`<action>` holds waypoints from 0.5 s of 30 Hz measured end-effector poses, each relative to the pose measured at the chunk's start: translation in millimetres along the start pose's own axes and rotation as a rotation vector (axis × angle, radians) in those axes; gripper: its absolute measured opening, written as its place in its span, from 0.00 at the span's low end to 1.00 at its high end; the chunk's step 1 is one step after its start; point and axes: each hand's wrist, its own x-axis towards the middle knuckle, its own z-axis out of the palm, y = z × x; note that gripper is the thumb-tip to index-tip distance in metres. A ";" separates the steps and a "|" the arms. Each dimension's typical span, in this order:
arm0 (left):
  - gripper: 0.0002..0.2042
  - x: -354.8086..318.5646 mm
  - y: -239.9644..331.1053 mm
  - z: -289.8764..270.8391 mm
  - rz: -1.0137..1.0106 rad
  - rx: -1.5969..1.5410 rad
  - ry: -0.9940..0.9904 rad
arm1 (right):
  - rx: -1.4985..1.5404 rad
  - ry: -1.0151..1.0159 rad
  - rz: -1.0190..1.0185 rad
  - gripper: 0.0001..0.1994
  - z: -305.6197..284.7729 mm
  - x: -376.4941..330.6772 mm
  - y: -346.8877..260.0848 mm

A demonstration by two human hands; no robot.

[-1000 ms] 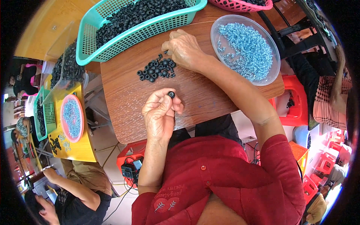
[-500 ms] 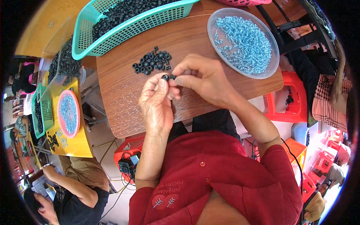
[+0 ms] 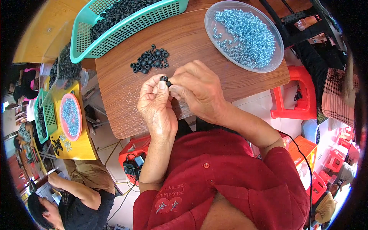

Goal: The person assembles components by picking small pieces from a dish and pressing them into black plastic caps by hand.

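Note:
Between the thumb and fingers of my left hand (image 3: 156,107) is a small black round cap (image 3: 164,78), its hollow end facing up. My right hand (image 3: 201,92) pinches a smaller black piece (image 3: 169,83) right beside that cap, and the fingers partly cover it. Whether the two pieces touch I cannot tell. Just beyond my hands, a loose pile of black caps (image 3: 147,62) lies on the brown wooden table (image 3: 119,96). Some of them show round holes.
A teal basket (image 3: 126,37) heaped with black parts stands at the far left. A clear round tray (image 3: 209,30) of shiny light-blue pieces sits far right. At left, another person (image 3: 82,199) sits by a yellow table (image 3: 82,149). A red stool (image 3: 295,114) stands right.
My right hand has drawn in slightly lower against my left, and the smaller black piece now sits below the cap's edge. The whole view has shifted a little.

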 end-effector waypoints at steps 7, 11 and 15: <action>0.05 0.7 0.8 0.2 0.046 0.037 -0.076 | 0.041 0.052 0.041 0.06 0.5 4.5 -4.9; 0.07 -1.5 2.3 1.3 0.031 0.043 -0.057 | 0.008 0.042 -0.049 0.06 -1.5 3.8 -5.3; 0.07 -2.5 2.9 1.5 -0.025 -0.016 -0.065 | -0.061 0.056 -0.119 0.07 -2.3 1.8 -4.7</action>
